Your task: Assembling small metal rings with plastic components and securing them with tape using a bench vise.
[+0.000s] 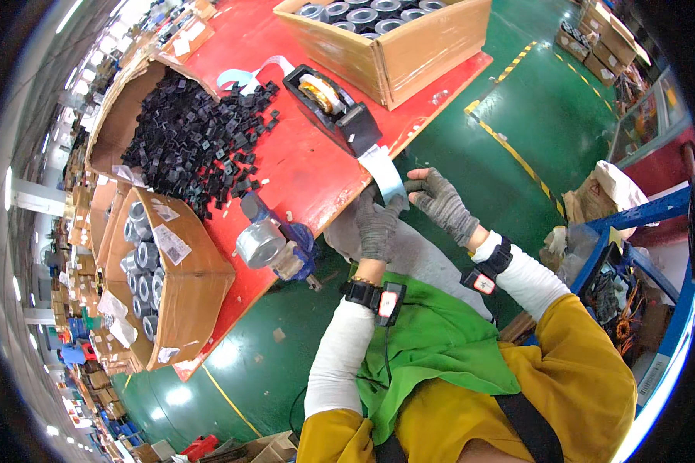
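A pale label strip (pixel 386 181) hangs over the table edge from a black tape dispenser (pixel 333 108). My left hand (pixel 376 228), in a grey fingerless glove, is closed at the strip's lower end; the strip partly covers its fingertips. Just right of the strip is my right hand (pixel 446 207), gloved the same way. Its fingers are bent, with the tips apart, and no object shows between them. Left of my hands, a blue clamp-like fixture (pixel 292 235) at the table edge bears a silver ring-shaped part (pixel 262 243).
On the red table (pixel 309 181), small black plastic parts (pixel 201 139) spill from a tipped carton. Cardboard boxes of metal ring parts stand at near left (pixel 185 270) and at the back (pixel 432 58). A blue metal rack (pixel 641 262) is at my right.
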